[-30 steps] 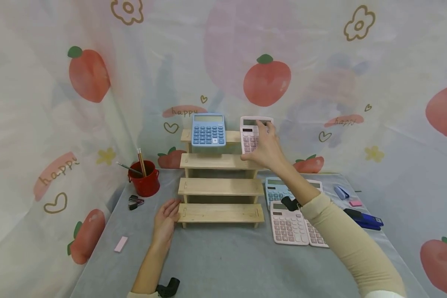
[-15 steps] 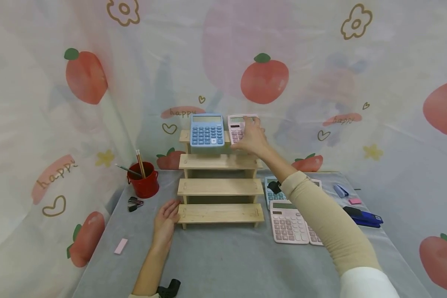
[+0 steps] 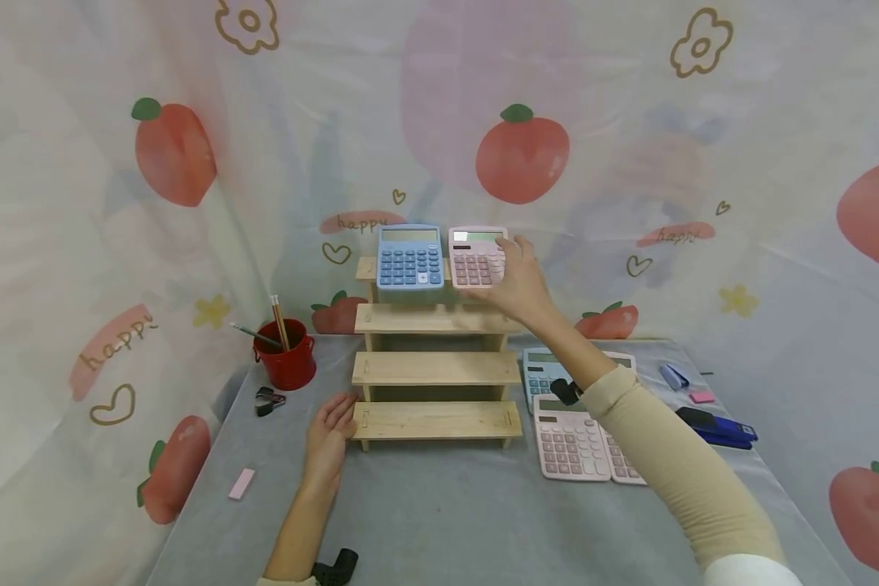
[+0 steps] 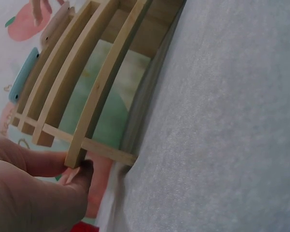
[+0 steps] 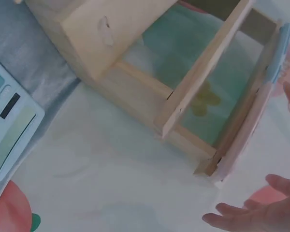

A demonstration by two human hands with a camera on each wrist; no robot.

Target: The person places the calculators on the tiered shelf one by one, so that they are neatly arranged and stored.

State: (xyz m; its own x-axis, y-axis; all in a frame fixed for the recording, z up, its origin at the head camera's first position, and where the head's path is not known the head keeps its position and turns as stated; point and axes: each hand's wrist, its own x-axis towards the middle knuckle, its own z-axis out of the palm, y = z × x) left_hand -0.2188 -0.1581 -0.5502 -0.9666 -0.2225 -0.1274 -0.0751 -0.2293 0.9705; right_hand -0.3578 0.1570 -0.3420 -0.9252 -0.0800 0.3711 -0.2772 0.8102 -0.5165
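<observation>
Left hand pinches the pale wooden stepped stand, near left. Right hand spreads released fingers beside the far pink rectangular calculator.

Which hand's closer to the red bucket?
Left. The left hand is in front and right of the bucket; the right hand is farther, by the top pink calculator.

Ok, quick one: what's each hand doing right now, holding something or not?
Left hand: closed, pinching the end of the wooden rack's lowest step.
Right hand: open, gripping nothing, near the pink calculator on the top step.
</observation>
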